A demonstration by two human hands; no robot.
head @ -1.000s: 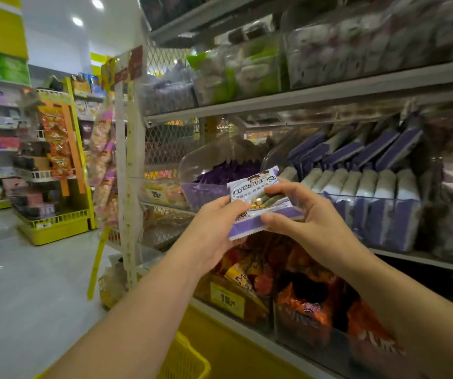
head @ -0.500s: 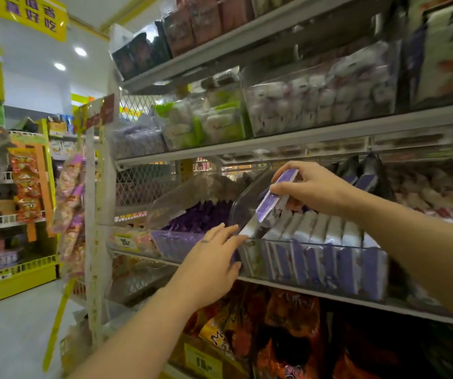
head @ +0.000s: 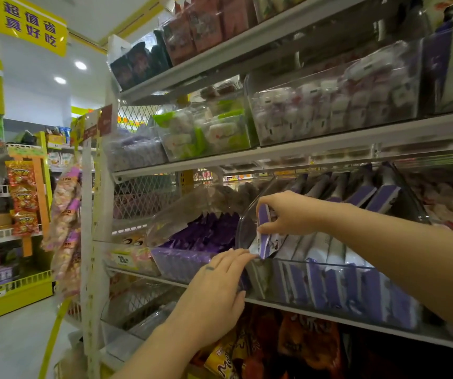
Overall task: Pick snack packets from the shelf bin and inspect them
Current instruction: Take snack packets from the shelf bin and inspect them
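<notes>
1. My right hand (head: 288, 212) reaches into the clear plastic bin (head: 329, 267) on the middle shelf (head: 302, 307). Thumb and curled fingers pinch one snack packet (head: 267, 243).
2. The packet is flat, glossy foil, white with a purple band and a small print. It stands on edge at the bin's left end, with its lower edge down by the front rim.
3. My left hand (head: 214, 294) holds nothing. Its fingers are straight, with the tips at the bin's front left corner, just beside the packet's bottom edge. I cannot tell if they touch the packet.
4. The bin has rigid see-through walls and a curved left side. Inside it, a row of matching packets (head: 329, 250) stands upright, packed tight, purple and white.
5. The next bin to the left (head: 181, 262) is clear too and is heaped with crinkly purple wrappers.
6. Below the shelf are orange and yellow bags (head: 310, 340), shiny and creased.
7. The shelf edge is pale painted metal.
</notes>
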